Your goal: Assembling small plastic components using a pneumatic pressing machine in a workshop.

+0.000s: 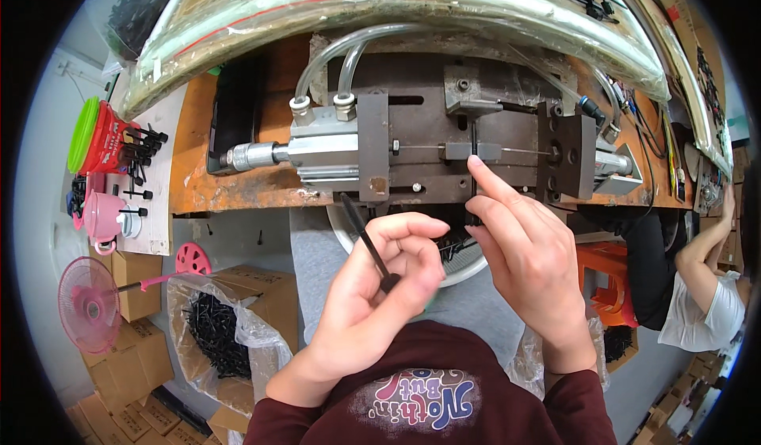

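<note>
My left hand (380,286) is closed loosely with curled fingers around a slim black plastic rod (365,240). That rod slants up and left out of the hand, its thicker end near my thumb. My right hand (527,255) pinches the near end of another thin black rod (474,136), the index fingertip pressing on it from above. This second rod lies across a small grey block (456,152) at the middle of a metal clamping fixture (376,155). My fingers partly hide its near end.
A white basin (341,231) with black parts sits at my lap. Clear air hoses (325,56) arch over the fixture. To the left are a pink fan (89,304) and a plastic-lined box of black parts (214,334). Another person's arm (705,243) is at the right.
</note>
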`<state>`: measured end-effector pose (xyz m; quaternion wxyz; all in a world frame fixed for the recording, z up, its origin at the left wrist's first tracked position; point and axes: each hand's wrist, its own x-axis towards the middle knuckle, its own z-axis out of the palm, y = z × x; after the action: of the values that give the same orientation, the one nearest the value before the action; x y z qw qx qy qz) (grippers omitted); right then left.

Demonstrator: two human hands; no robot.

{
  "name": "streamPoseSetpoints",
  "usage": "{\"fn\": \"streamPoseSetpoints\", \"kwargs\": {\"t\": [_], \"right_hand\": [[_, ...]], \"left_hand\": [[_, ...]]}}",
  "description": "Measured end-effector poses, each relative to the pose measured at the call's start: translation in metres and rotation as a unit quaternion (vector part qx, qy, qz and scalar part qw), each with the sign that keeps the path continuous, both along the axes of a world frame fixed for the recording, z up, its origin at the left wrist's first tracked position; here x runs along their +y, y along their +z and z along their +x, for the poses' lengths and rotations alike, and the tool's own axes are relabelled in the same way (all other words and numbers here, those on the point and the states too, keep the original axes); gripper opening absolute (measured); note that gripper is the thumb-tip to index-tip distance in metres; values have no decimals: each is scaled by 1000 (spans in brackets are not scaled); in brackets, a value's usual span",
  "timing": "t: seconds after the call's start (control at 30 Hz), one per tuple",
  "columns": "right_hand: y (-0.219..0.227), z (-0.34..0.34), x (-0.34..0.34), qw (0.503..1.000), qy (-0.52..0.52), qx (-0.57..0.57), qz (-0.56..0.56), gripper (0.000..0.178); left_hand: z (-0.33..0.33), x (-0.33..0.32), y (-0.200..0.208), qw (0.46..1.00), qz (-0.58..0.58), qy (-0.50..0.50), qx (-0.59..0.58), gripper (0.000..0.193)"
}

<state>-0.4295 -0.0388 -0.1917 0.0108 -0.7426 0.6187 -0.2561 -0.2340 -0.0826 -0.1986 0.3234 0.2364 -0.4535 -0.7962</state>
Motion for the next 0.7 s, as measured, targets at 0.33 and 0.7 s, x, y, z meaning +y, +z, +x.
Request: {"fn": "streamPoseSetpoints", "kwargs": {"t": [0.33, 0.7], "right_hand": [[15, 3, -5, 997, -35, 53, 42, 26], [104, -82, -112, 946, -137, 199, -216, 53]], "left_hand": [[6, -4, 25, 976, -203, 26, -72, 54], [-9, -12, 12, 813, -510, 185, -209, 37]]}}
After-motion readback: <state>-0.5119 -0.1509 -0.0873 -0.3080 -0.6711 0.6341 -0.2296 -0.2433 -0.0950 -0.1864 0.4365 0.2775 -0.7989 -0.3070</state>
